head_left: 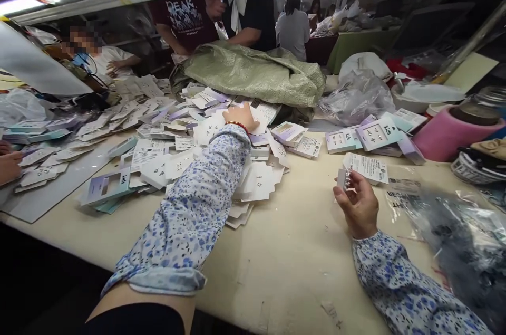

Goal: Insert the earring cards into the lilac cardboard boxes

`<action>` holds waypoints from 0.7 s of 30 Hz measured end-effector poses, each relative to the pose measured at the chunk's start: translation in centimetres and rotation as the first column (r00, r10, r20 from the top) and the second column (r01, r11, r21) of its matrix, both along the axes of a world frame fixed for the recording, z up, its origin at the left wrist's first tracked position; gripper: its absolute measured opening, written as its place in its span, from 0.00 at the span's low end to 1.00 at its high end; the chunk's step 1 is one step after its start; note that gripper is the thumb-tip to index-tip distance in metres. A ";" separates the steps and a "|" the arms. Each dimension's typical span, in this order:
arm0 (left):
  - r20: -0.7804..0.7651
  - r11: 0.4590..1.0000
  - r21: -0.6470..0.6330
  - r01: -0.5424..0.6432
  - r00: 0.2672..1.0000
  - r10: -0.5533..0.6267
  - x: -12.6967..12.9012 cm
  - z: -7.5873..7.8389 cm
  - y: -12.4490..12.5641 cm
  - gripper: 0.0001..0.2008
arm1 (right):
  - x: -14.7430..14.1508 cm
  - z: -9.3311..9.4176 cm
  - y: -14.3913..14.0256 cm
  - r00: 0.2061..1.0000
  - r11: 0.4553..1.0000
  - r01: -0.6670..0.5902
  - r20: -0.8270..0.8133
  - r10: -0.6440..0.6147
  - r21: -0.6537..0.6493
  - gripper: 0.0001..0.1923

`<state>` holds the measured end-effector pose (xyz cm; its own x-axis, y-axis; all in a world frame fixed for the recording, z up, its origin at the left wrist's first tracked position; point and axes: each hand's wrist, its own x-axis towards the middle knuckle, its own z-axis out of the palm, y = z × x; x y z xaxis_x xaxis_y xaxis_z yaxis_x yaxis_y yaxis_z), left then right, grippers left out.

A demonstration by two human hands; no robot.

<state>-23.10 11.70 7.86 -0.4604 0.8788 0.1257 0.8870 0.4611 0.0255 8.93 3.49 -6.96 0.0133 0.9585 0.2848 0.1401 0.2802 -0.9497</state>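
A pale worktop [300, 250] is spread with goods. At its far side a green woven sack [256, 74] is slumped. A wide heap of white and lilac cards [166, 150] is scattered over the left and middle. The left hand [243, 116] is laid flat, fingers spread, on the far part of that heap. To the near right, the right hand [358, 206] is closed around a small printed card [366, 169], held just above the worktop beside clear plastic bags [446, 219].

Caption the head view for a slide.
Left hand reaches into a heap of white printed cards; right hand holds a small card.
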 end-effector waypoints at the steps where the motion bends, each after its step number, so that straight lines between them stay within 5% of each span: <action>1: 0.024 1.000 -0.007 0.019 1.000 -0.019 -0.8 -0.2 -0.1 0.34 | 0.0 0.0 0.0 1.000 1.000 -0.001 -0.005 0.001 -0.002 0.39; 4: 0.033 0.995 0.024 0.096 0.995 -0.097 -2.9 -0.7 -1.7 0.31 | 0.1 -0.1 0.1 1.000 1.000 -0.001 -0.006 0.001 -0.003 0.39; 13: 0.053 0.974 0.226 0.024 0.998 -0.037 -11.7 -0.7 -7.3 0.32 | -0.2 0.1 0.0 1.000 1.000 -0.021 -0.013 0.021 0.003 0.37; 18: -0.010 0.959 0.267 0.097 0.995 -0.098 -8.0 -0.9 -7.6 0.23 | -0.1 -0.1 0.2 1.000 1.000 -0.009 -0.021 0.009 -0.003 0.38; 21: -0.122 0.953 0.162 0.256 0.964 -0.238 -4.9 -0.9 -7.7 0.22 | 0.0 -0.3 0.3 1.000 1.000 -0.009 -0.013 0.009 0.003 0.37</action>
